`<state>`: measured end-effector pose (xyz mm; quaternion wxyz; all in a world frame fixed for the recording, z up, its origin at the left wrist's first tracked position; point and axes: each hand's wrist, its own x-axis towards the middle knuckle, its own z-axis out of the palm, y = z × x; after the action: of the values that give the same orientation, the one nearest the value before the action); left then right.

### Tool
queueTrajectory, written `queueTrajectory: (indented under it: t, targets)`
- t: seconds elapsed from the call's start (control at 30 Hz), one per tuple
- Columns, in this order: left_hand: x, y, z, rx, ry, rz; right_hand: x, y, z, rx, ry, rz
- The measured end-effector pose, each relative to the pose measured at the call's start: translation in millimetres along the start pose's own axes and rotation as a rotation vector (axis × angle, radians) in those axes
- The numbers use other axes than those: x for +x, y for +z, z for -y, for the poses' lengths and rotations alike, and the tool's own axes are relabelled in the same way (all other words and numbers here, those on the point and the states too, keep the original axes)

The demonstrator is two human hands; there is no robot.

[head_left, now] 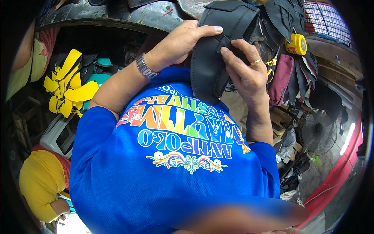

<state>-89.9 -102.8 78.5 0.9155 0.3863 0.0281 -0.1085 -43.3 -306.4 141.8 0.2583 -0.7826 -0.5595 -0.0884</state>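
Yellow pieces (70, 97) at left, yellow tub (297, 44) upper right. Top centre, we've got our left hand (183, 42) gripping a black strapped piece (206, 74), right hand (248, 72) pinching its strap (236, 27).

workshop | yellow cut pieces (82, 94) | black cut pieces (279, 16) | scuffed bench (111, 18)

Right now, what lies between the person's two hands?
In the head view, a black stitched piece lies between the left hand and the right hand, both touching it.

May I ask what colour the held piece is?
The held piece is black, best seen in the head view.
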Motion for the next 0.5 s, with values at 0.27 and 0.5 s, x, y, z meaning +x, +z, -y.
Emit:
queueTrajectory:
  t: [0.27,0.5]
  targets:
    - [-2,-1,11,-0.009,0.056,0.021,-1,4,7,-0.079,0.051,0.027]
    - [-2,-9,7,-0.056,-0.136,-0.109,-12,11,-2,0.523,0.615,-0.287]
